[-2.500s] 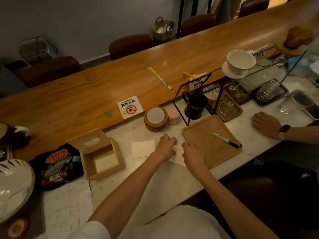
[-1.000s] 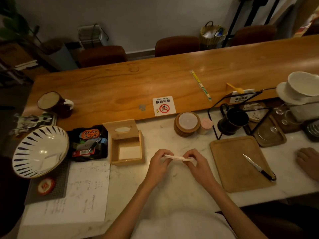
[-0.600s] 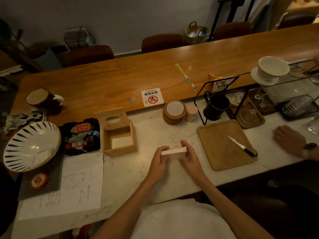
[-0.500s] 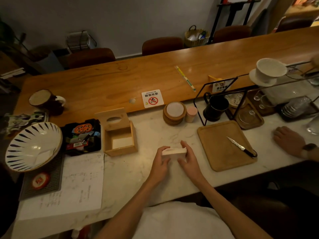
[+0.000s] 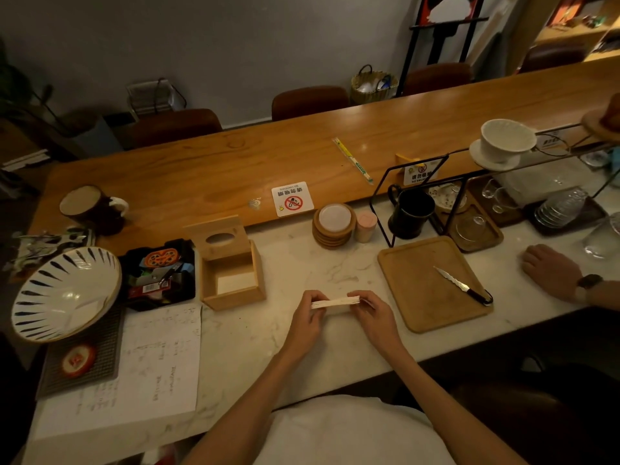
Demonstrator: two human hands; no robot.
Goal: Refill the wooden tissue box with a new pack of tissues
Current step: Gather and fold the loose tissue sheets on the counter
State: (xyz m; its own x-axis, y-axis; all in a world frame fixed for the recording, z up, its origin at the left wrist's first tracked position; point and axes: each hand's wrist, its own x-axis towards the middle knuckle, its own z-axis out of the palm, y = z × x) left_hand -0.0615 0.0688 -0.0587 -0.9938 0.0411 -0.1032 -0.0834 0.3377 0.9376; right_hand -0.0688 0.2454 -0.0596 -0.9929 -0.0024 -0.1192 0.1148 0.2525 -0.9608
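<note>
A thin white stack of tissues [image 5: 335, 302] hangs flat a little above the marble counter, pinched at both ends. My left hand [image 5: 307, 318] grips its left end and my right hand [image 5: 372, 313] grips its right end. To the left stands the wooden tissue box [image 5: 231, 273], its lid with the oval slot tipped up at the back. A white sheet lies on the box's floor. The box is about a hand's width from my left hand.
A wooden tray [image 5: 422, 297] with a knife [image 5: 461, 285] lies to the right, and another person's hand [image 5: 550, 270] rests beyond it. A black tray of packets [image 5: 157, 273], a striped bowl [image 5: 63, 293] and a paper sheet [image 5: 141, 367] sit left. Coasters [image 5: 333, 224] and a black mug [image 5: 411, 213] stand behind.
The tissues went from lying on the counter under my hands to being lifted and squared into a stack. They now lie flatter, held by the ends. The view has shifted.
</note>
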